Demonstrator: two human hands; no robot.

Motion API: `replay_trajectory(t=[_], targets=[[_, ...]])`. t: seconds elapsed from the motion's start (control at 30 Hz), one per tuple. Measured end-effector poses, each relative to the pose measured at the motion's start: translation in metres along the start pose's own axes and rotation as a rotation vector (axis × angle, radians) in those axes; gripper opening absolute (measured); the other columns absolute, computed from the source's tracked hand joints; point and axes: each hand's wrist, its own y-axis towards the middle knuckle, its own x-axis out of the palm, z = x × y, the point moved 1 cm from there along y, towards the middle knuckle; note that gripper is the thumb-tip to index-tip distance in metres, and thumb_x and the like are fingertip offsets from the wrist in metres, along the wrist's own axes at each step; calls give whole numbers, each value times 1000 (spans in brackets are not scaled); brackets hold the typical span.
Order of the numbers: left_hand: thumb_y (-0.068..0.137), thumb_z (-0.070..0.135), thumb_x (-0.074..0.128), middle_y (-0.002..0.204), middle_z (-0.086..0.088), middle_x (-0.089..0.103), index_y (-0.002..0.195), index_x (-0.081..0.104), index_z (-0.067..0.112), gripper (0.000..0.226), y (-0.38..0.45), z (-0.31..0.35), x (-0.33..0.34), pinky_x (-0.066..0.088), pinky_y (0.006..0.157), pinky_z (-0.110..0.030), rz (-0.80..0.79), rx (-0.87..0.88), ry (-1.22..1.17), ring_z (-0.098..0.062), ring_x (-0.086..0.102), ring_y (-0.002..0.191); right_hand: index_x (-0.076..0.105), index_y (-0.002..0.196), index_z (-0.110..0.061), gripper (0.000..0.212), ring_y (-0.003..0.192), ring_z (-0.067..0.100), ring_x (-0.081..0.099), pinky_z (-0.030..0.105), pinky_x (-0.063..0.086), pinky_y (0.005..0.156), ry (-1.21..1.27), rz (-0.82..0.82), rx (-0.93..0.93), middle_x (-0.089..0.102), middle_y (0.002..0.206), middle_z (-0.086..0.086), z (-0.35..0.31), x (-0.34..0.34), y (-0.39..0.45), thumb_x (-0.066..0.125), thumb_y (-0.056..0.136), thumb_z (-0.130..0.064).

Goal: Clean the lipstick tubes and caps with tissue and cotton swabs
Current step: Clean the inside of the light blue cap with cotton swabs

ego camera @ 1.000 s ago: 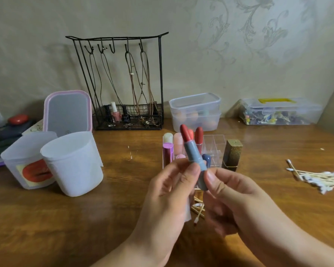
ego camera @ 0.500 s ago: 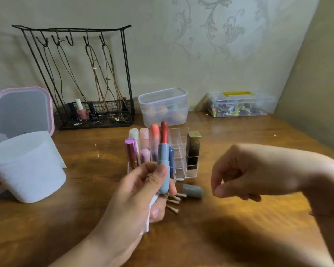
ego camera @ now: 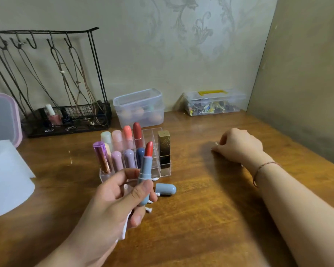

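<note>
My left hand holds a grey-blue lipstick tube upright, its red bullet twisted out, with a folded white tissue tucked under the fingers. The matching grey-blue cap lies on its side on the table just right of that hand. Used cotton swabs lie under the hand, mostly hidden. My right hand rests knuckles-up on the table far to the right, fingers curled down over the spot where the clean swabs lay; what it holds is hidden. A clear organizer behind holds several lipsticks.
A black wire jewellery rack stands at the back left, with two clear plastic boxes along the wall. White paper cups and a pink-rimmed mirror sit at the left. A wall panel closes the right side.
The right hand let go of the cap, which now lies on the table, and reached far right to the table. The view swung right; the left hand kept the tube.
</note>
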Motion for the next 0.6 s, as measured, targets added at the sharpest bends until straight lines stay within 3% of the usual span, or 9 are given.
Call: replay_trajectory(t=[0.13,0.23,0.33,0.47,0.6], targets=[[70,40,77,81,-18,64,94,69,15,36,-1,2,1,37,40,-20,5,-11,-4,-15,40,45,71,96,-19,26,84,27,64,36,56,75,-12,30,-11,69,90,4,-4,5,2,60,90,-42],[80,31,73,82,-19,64,97,67,10,28,-2,4,2,35,40,-21,26,-31,-14,-15,40,45,69,95,-17,25,81,25,62,34,53,71,137,129,-114,67,87,2,-16,-5,-7,55,96,-37],[82,24,68,83,-20,65,98,65,3,26,-4,8,3,30,40,-22,46,-29,-76,-17,39,44,61,98,-20,13,78,15,58,31,46,66,471,280,-373,64,87,-6,-50,-23,-43,51,100,-27],[80,27,56,76,-18,62,90,72,9,26,-4,15,0,31,40,-24,100,-75,-189,-19,41,44,55,93,-24,9,56,18,53,36,45,53,770,183,-857,59,65,-2,-92,-25,-109,52,101,-27],[79,28,53,71,-15,59,93,73,11,30,-5,16,0,32,41,-21,126,-52,-184,-19,40,45,57,89,-26,6,50,18,47,37,41,49,863,130,-946,57,61,-2,-102,-13,-130,57,95,-27]])
